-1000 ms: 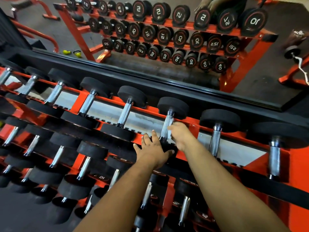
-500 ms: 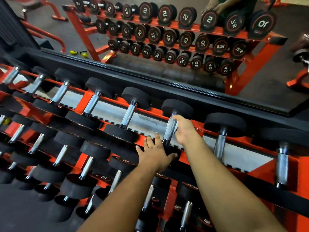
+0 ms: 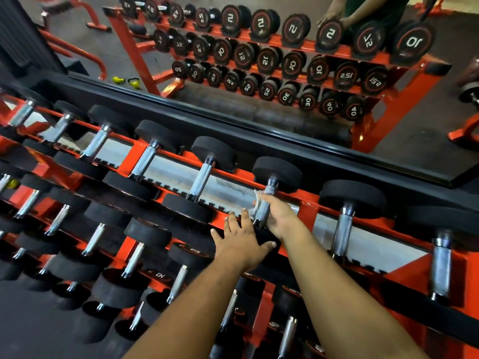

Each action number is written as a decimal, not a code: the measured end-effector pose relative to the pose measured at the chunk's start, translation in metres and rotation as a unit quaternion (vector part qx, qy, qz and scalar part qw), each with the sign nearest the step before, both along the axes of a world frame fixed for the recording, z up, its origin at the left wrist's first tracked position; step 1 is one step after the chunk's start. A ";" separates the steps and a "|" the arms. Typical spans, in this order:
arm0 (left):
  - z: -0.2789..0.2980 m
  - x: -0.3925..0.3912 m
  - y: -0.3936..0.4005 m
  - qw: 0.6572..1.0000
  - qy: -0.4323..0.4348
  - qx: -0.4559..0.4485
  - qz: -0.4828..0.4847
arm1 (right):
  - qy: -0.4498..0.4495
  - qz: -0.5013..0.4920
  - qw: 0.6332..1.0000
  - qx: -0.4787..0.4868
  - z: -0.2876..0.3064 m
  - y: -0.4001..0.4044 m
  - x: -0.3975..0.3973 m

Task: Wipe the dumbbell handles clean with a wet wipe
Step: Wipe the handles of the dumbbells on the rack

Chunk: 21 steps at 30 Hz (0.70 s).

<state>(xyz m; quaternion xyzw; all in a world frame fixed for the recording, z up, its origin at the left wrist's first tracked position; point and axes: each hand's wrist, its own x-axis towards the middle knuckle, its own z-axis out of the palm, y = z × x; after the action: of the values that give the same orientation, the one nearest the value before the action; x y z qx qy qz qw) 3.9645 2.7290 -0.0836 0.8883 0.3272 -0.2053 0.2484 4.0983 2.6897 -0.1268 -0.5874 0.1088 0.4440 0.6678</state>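
My right hand (image 3: 276,216) clamps the wipe (image 3: 256,203) round the handle (image 3: 264,207) on the rack's (image 3: 305,211) top rail; left hand (image 3: 239,242) lies flat on its near head (bracing). Loosen that, and the dumbbell may roll.

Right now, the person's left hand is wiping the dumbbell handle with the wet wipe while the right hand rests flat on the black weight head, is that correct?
Not quite: the hands are swapped. In the head view, the right hand wipes the dumbbell handle with the wet wipe, while the left hand rests flat on the black weight head.
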 end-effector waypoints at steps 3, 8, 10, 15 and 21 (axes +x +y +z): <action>-0.001 0.000 0.000 1.000 -0.003 0.003 0.000 | -0.001 0.010 1.000 0.004 0.000 -0.008 0.008; 0.000 -0.001 0.000 1.000 0.000 0.002 -0.001 | -0.002 -0.039 0.999 0.027 0.014 -0.008 0.015; -0.001 0.000 0.001 1.000 -0.001 0.000 -0.002 | -0.015 0.062 0.998 -0.022 0.005 -0.021 0.004; -0.002 -0.001 -0.001 1.000 0.003 0.013 -0.007 | 0.010 0.017 0.999 0.047 0.016 -0.028 0.008; -0.005 -0.002 -0.001 1.000 -0.006 0.011 0.000 | -0.088 0.151 0.983 -0.048 0.001 -0.038 -0.007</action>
<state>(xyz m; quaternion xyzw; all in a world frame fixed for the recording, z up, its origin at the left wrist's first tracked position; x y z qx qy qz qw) 3.9629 2.7276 -0.0889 0.8919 0.3282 -0.1967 0.2409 4.0910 2.6515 -0.1254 -0.6654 -0.0197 0.4806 0.5709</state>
